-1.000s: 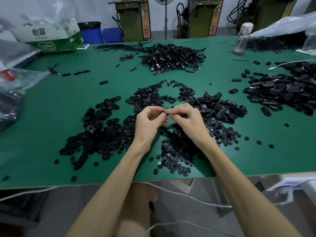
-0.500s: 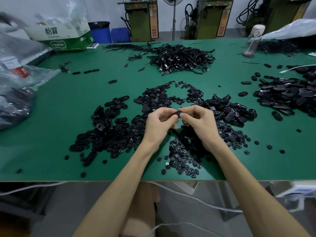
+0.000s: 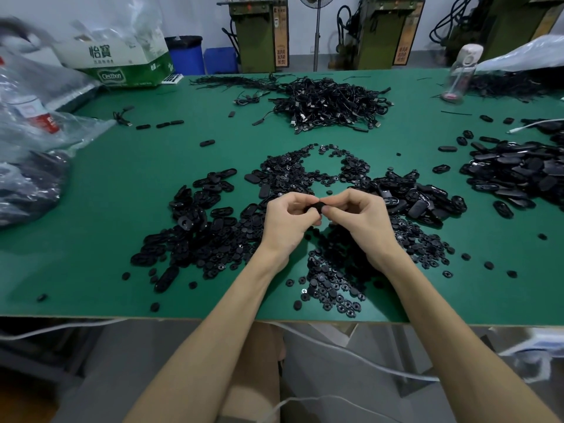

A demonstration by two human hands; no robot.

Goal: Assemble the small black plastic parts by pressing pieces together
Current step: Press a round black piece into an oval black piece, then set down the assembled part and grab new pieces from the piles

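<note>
My left hand (image 3: 288, 219) and my right hand (image 3: 361, 216) meet above the middle of the green table (image 3: 106, 209). Together they pinch one small black plastic part (image 3: 318, 206) between fingertips and thumbs; most of it is hidden by the fingers. Below and around the hands lie heaps of loose black parts: oval shells on the left (image 3: 195, 227), small round pieces near the front edge (image 3: 332, 282), and more oval shells to the right of the hands (image 3: 418, 199).
A further pile of oval parts (image 3: 518, 172) lies at the right, a tangle of black cables (image 3: 329, 102) at the back. Plastic bags (image 3: 33, 141) and a cardboard box (image 3: 122, 62) crowd the left; a clear bottle (image 3: 460, 74) stands back right.
The hands stay joined on the part; the fingers have shifted slightly on it, so more of it shows than a second ago. The camera has tilted a little, moving the scene down in view.
</note>
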